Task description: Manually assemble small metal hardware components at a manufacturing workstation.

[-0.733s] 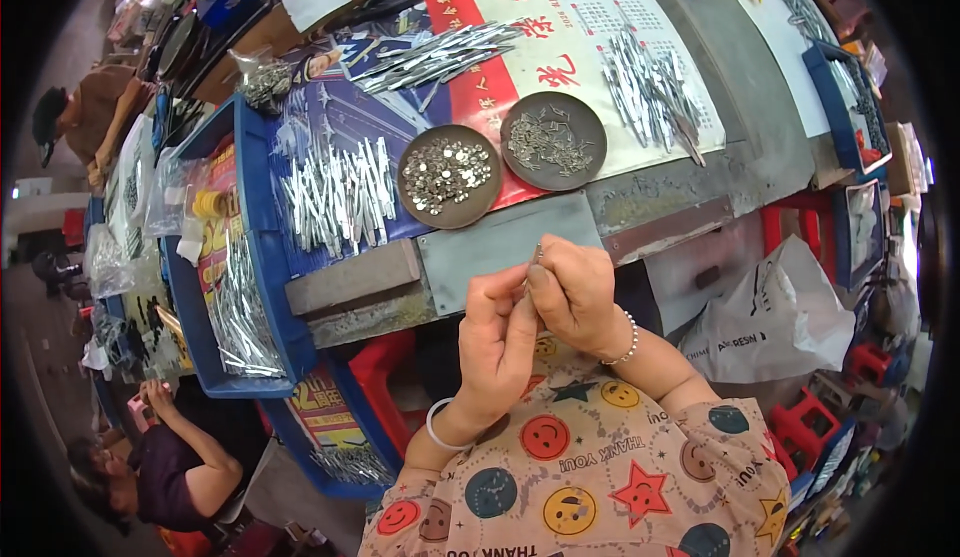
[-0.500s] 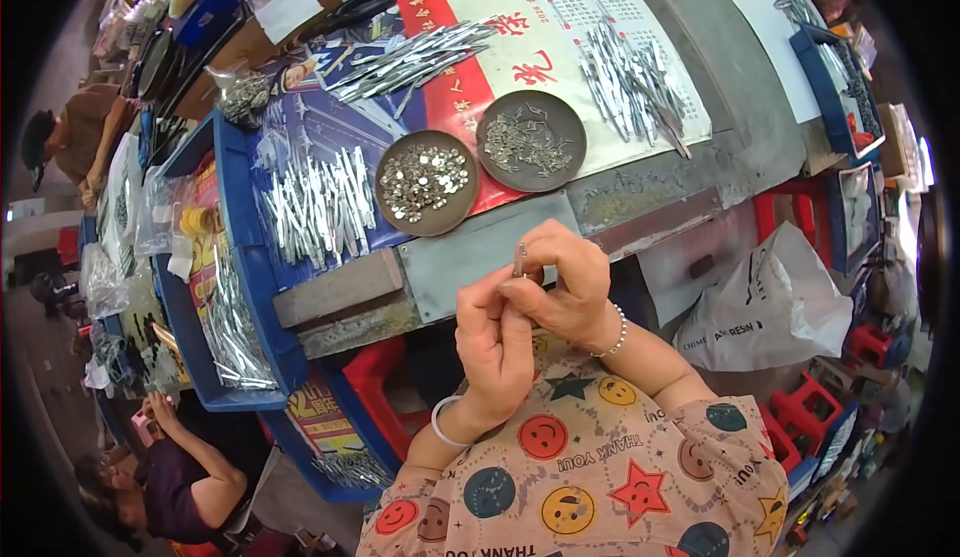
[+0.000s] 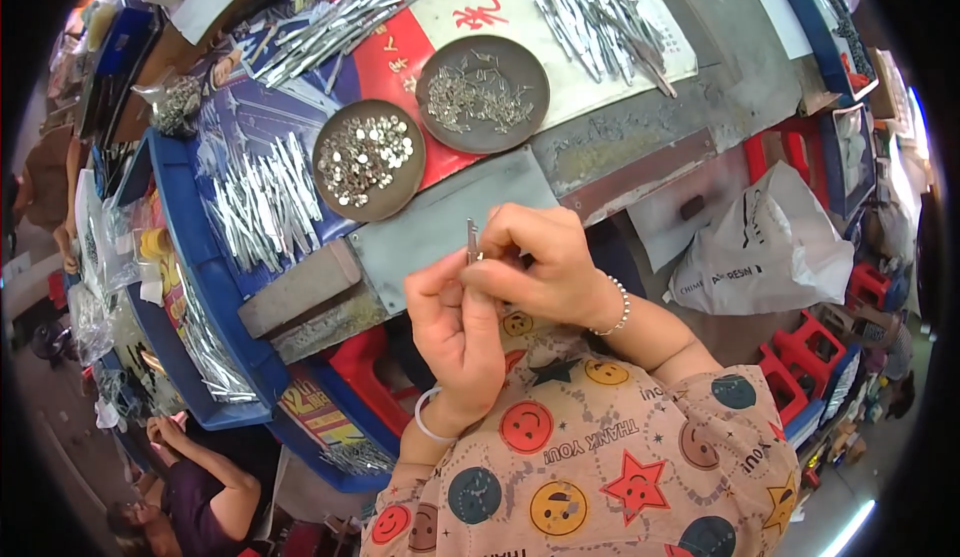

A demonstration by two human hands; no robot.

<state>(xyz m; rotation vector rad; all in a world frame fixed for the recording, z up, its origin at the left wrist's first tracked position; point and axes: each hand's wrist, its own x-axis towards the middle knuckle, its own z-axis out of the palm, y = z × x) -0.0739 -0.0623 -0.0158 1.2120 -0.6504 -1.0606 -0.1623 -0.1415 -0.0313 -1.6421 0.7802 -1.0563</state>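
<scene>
My left hand [image 3: 455, 322] and my right hand [image 3: 545, 265] meet in front of the table's near edge, both closed. A slim metal piece [image 3: 471, 233] stands upright between their fingertips, its lower end hidden by the fingers and thumbs. Its exact kind is too small to make out. Beyond the hands sits a round brown dish [image 3: 402, 185] of small shiny discs [image 3: 360, 160]. Beside it, to the right, another brown dish [image 3: 522, 69] holds small thin metal parts [image 3: 470, 97].
Silvery metal strips [image 3: 262, 197] lie in piles, with more strips [image 3: 600, 17] at the far right. A blue bin [image 3: 172, 172] stands left, near a grey block [image 3: 300, 289] on the table edge. A white plastic bag [image 3: 765, 247] and red stools [image 3: 815, 352] are right. Another person [image 3: 205, 492] sits lower left.
The view has shifted, so the table and dishes appear farther left and higher. My hands stay together on the slim metal piece, with slightly more of it showing above the fingers.
</scene>
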